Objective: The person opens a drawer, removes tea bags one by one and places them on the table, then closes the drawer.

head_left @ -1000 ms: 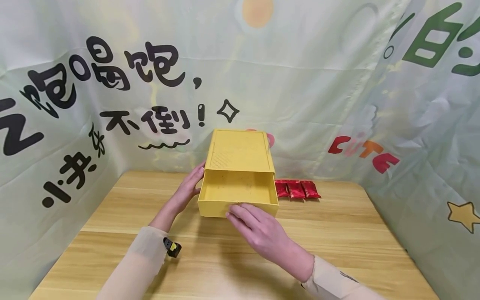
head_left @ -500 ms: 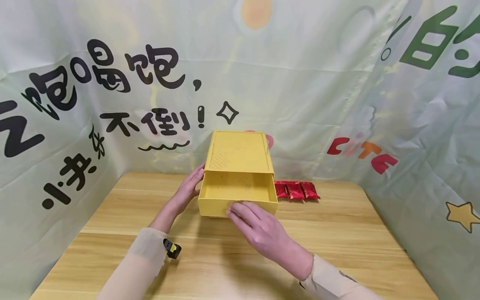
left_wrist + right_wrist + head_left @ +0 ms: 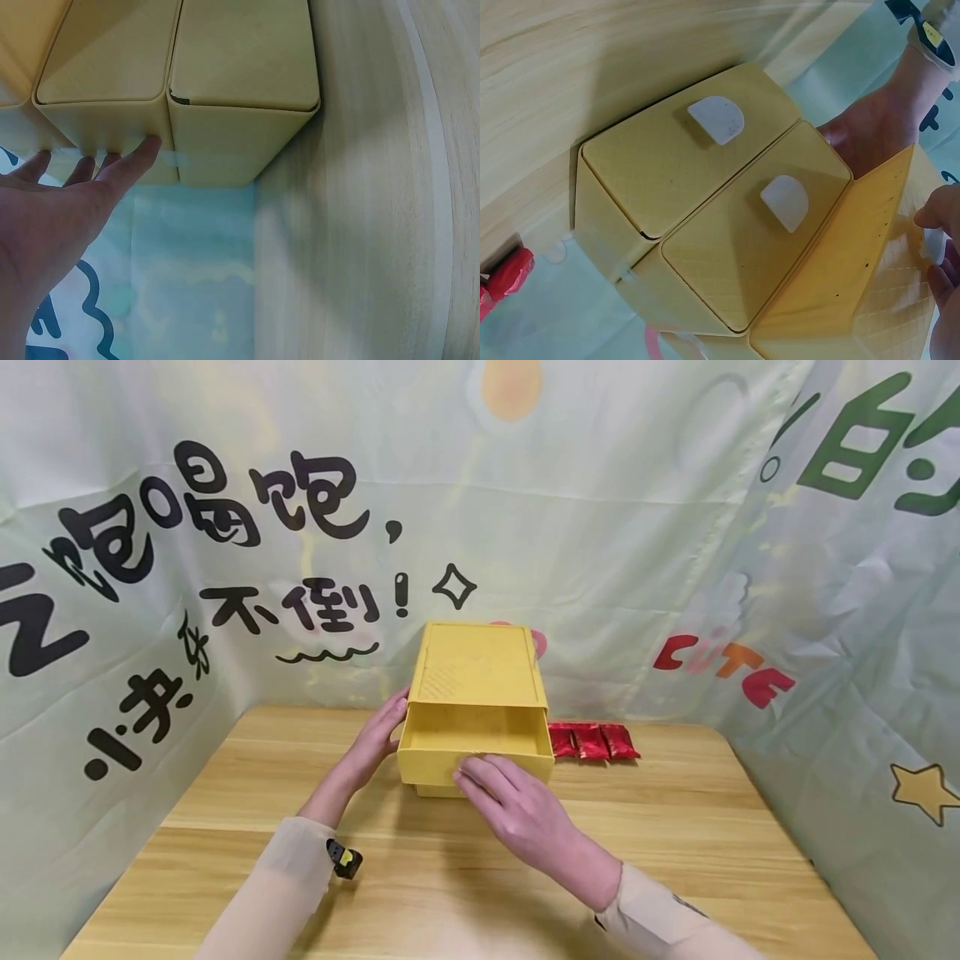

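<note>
**Your right hand is on the drawer front, your left on the cabinet's side**

Nearest you, two pale sleeves (image 3: pixel 262 893) enter from the lower corners of the head view, one black-and-yellow device (image 3: pixel 345 858) at the left cuff.

At lower centre, your right hand (image 3: pixel 510 810) is the nearer one to the extended drawer (image 3: pixel 431 768). The drawer lies up and slightly left of that hand in the frame, its front running across and its depth, seemingly the long axis, running back. The hand is closed narrow: the right wrist view shows thumb and fingers pinching one white handle (image 3: pixel 933 245).

Left of centre, your left hand (image 3: pixel 378 735) touches the side of the yellow cabinet (image 3: pixel 480 664) with fingers fairly straight, gripping nothing.

The single cabinet has three drawers. Top is drawn out; the middle drawer (image 3: pixel 754 259) and bottom drawer (image 3: pixel 645 180) are closed, each bearing one handle, so three handles altogether.

Right of the cabinet, at least three red packets (image 3: pixel 592 742) lie on the table (image 3: pixel 675 827); the cabinet may hide more. A printed backdrop (image 3: pixel 585 560) fills the upper frame.
</note>
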`<state>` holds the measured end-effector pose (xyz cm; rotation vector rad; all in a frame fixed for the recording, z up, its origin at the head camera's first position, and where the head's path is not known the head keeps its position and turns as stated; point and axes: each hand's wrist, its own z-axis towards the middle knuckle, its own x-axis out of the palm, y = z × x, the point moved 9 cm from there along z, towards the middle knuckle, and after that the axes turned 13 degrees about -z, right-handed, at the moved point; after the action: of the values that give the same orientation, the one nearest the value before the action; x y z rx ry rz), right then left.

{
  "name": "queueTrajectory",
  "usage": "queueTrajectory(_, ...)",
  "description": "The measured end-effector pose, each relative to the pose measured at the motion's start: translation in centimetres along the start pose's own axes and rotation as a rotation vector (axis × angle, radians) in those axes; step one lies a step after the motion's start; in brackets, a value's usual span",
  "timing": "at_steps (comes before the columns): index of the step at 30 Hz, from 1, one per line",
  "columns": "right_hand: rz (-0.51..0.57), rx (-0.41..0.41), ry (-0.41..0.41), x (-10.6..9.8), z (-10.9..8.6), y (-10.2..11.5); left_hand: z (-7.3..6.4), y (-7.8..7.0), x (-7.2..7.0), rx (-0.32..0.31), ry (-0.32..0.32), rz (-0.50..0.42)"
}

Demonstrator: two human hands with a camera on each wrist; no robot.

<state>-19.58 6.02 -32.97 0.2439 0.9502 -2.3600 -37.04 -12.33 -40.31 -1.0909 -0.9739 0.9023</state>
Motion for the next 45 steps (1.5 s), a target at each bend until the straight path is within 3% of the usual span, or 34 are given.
queueTrajectory(24,0.043,0.061,0.051,1.9,0.0,-1.2,-0.1,0.1,0.1,-0.007,0.002,-0.034)
queueTrajectory(45,0.061,0.087,0.109,3.6,-0.2,-2.2,-0.1,0.0,0.2,-0.005,0.003,-0.009)
